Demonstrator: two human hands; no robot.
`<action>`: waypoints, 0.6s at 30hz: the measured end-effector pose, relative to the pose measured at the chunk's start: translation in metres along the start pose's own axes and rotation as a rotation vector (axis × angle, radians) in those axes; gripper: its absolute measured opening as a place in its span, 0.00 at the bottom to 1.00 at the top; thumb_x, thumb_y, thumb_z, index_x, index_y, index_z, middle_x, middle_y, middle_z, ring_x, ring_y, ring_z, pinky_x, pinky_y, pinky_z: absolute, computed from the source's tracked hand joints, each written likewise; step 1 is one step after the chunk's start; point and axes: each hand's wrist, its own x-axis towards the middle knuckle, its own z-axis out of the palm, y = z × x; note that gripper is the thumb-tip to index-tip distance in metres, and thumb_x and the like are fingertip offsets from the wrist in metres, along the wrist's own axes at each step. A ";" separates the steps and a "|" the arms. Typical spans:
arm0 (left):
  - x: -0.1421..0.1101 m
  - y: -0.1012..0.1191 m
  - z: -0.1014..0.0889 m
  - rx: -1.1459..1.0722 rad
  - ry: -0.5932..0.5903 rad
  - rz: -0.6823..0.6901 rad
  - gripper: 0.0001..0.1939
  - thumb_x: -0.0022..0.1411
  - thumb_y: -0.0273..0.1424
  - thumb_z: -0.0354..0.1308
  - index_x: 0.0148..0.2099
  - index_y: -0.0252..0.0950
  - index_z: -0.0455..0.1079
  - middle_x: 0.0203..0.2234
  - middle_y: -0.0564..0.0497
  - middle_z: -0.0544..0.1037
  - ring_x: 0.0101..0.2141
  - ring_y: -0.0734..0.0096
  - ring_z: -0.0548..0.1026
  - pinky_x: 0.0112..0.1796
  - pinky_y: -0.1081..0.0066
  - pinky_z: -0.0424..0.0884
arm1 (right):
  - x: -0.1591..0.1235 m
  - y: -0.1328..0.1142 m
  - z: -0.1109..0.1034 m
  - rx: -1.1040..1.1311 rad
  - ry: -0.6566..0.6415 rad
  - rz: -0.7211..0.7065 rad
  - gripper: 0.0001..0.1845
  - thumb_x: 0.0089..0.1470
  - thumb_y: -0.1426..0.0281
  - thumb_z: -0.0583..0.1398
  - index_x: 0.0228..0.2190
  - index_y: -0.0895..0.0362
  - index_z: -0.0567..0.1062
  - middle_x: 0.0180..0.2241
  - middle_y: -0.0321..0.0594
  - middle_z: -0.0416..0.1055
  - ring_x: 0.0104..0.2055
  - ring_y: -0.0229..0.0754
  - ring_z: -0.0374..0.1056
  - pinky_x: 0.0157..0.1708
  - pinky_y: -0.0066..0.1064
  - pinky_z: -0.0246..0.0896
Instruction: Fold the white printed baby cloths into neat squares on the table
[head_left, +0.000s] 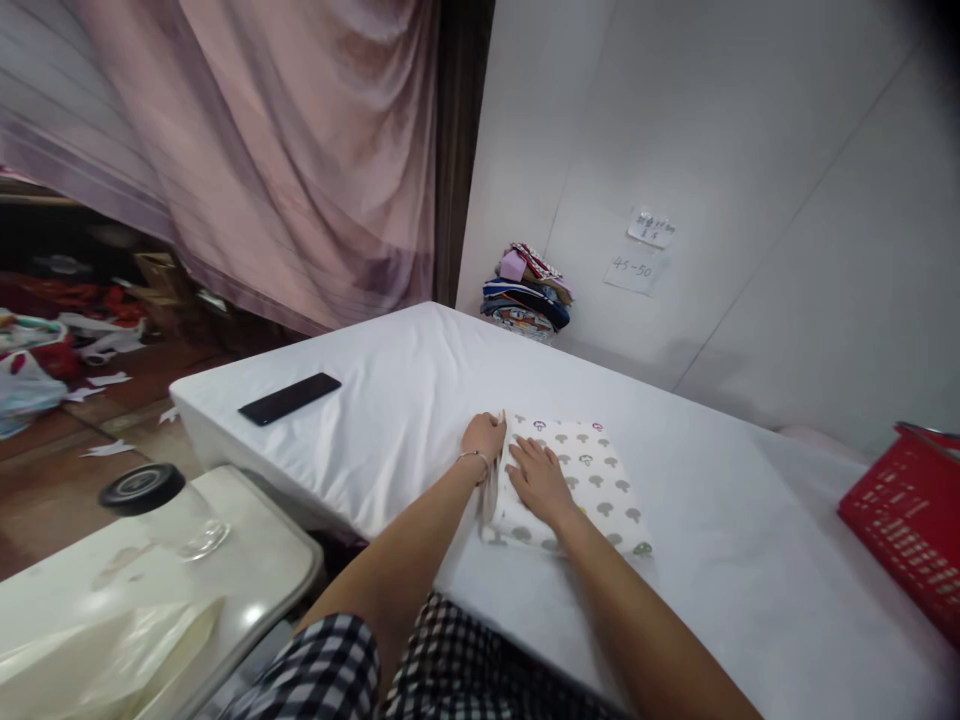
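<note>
A white cloth with a mushroom print (pixel 596 480) lies folded into a flat rectangle on the white-covered table (pixel 720 560). My left hand (pixel 484 437), with a thin bracelet on its wrist, is closed at the cloth's left edge, where a bit of fabric stands up by the fingers. My right hand (pixel 538 478) rests flat on top of the cloth near that same edge, its fingers stretched out. How deep the fold runs under my hands is hidden.
A black phone (pixel 290 398) lies on the table's left part. Folded clothes (pixel 527 290) are stacked by the wall. A red basket (pixel 907 520) stands at the right. On a side table (pixel 247 590) are a glass jar (pixel 180 515) and plastic packaging (pixel 112 650).
</note>
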 end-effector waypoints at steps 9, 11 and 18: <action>0.005 -0.008 -0.008 -0.018 -0.059 -0.028 0.11 0.54 0.37 0.53 0.30 0.37 0.72 0.30 0.49 0.78 0.32 0.68 0.74 0.30 0.74 0.63 | 0.000 -0.001 -0.003 0.007 -0.007 -0.016 0.22 0.58 0.63 0.46 0.53 0.51 0.62 0.59 0.39 0.53 0.61 0.44 0.44 0.57 0.42 0.36; 0.003 -0.008 -0.013 -0.029 -0.075 -0.016 0.10 0.53 0.37 0.53 0.28 0.36 0.71 0.27 0.50 0.77 0.30 0.70 0.73 0.29 0.75 0.62 | 0.000 -0.001 -0.003 0.016 -0.009 -0.013 0.22 0.58 0.63 0.46 0.53 0.50 0.62 0.59 0.39 0.52 0.61 0.44 0.44 0.57 0.42 0.36; -0.042 -0.014 -0.024 -0.064 -0.102 0.027 0.10 0.51 0.37 0.54 0.26 0.35 0.68 0.23 0.53 0.75 0.26 0.73 0.70 0.28 0.76 0.61 | 0.000 0.000 -0.006 0.041 -0.010 -0.013 0.22 0.58 0.62 0.46 0.53 0.51 0.61 0.59 0.38 0.52 0.62 0.43 0.43 0.57 0.42 0.35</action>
